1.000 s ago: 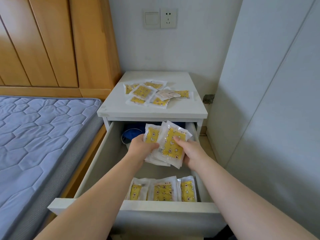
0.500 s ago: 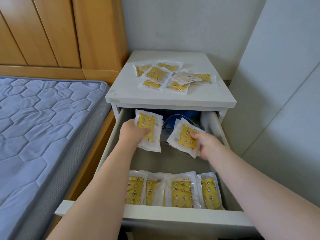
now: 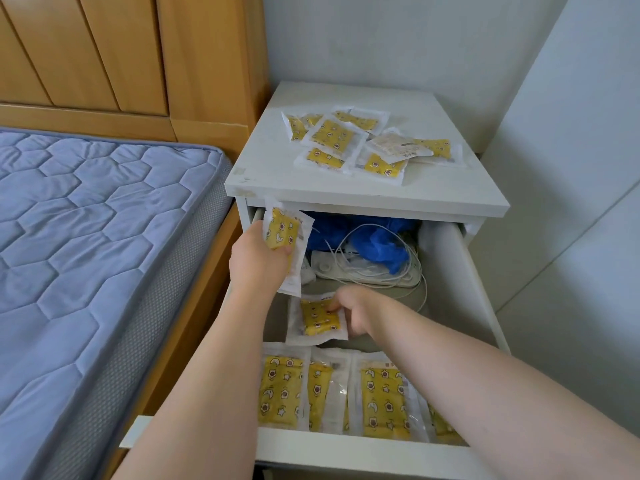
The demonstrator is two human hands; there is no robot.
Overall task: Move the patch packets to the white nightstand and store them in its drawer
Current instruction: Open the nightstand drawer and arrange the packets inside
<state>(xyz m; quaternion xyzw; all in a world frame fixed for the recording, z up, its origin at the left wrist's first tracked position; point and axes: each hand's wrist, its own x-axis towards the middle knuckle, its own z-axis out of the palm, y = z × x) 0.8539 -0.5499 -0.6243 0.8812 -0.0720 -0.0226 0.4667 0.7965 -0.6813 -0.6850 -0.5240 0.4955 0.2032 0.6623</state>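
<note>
While open — drawer (image 3: 459,282): packet row (image 3: 281,389) in front, cables (image 3: 381,279), blue cloth (image 3: 377,244) behind

Wooden headboard (image 3: 121,53) rear left; blue quilted mattress (image 3: 86,254) below; pale wall (image 3: 381,39) behind; white panel (image 3: 571,168) right.

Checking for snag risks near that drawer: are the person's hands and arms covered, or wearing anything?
Nothing visible. The left hand and right hand have no gloves, rings or wristbands, and both forearms are bare to the frame's edge, no sleeves in sight.
</note>
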